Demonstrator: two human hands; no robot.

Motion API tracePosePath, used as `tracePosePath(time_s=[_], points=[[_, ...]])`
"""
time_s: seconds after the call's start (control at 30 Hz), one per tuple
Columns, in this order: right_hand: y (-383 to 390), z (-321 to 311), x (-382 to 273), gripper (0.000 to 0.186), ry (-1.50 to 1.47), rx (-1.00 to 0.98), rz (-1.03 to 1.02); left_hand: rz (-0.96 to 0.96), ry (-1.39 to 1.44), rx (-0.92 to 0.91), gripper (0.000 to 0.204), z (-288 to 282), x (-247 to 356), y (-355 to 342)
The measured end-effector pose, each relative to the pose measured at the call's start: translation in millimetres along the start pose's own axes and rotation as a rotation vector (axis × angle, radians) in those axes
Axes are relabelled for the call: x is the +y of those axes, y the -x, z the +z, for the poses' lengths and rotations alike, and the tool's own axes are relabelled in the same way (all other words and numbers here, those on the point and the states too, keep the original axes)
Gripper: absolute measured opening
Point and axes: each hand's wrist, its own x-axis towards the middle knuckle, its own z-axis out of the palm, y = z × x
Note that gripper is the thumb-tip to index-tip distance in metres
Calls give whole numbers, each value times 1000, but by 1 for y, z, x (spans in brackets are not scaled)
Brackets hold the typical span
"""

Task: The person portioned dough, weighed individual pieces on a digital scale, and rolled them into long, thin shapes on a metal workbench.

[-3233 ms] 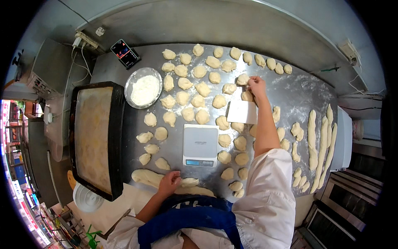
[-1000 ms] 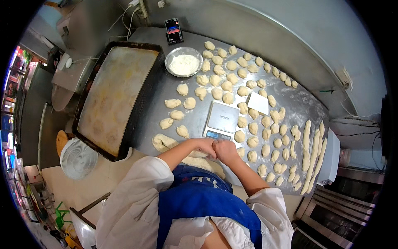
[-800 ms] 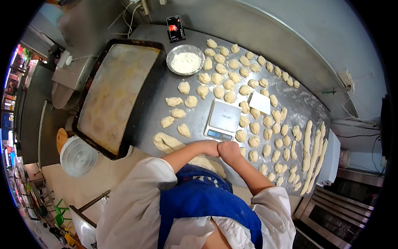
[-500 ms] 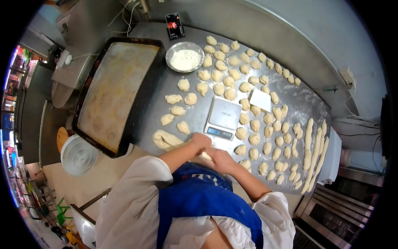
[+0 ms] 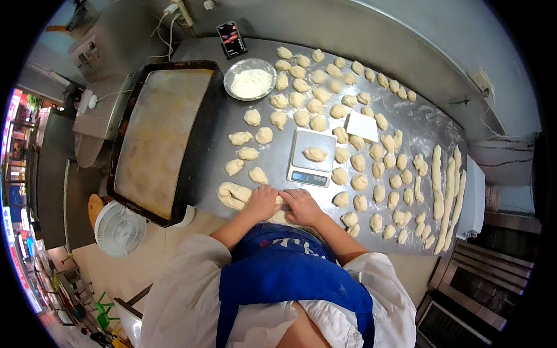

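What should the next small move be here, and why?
Probably the right hand should lift the small dough piece off the scale: it occupies the pan, while that hand and the left hand are both at the long dough roll in front. Other dough pieces already lie beside the scale.

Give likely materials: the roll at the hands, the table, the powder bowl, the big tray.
Roll: dough, matte and pale, with soft folds.
Table: probably stainless steel; grey with a dull sheen.
Bowl: shiny, thin rim; metal or clear plastic, can't tell.
Tray: likely dark metal; dull black rim, brownish in places.
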Motion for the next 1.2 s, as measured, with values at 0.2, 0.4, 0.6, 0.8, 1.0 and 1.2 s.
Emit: tracePosePath(time_s=[0.2, 0.4, 0.6, 0.8, 1.0, 1.2], points=[[10, -1, 3, 43, -146, -147, 317, -51, 487, -345, 50, -25, -2, -19], [26, -17, -11, 36, -59, 1, 292, 120, 579, -407, 45, -38, 20, -26], [35, -20, 7, 28, 142, -282, 343, 153, 188, -641, 48, -31, 24, -45], [-4, -70, 28, 27, 21, -498, 354, 195, 145, -461, 56, -11, 36, -53], [-34, -76, 103, 27, 254, 572, 83, 162, 175, -82, 49, -15, 42, -52], [-38, -79, 80, 19, 121, 275, 206, 142, 238, 363, 52, -53, 49, -79]])
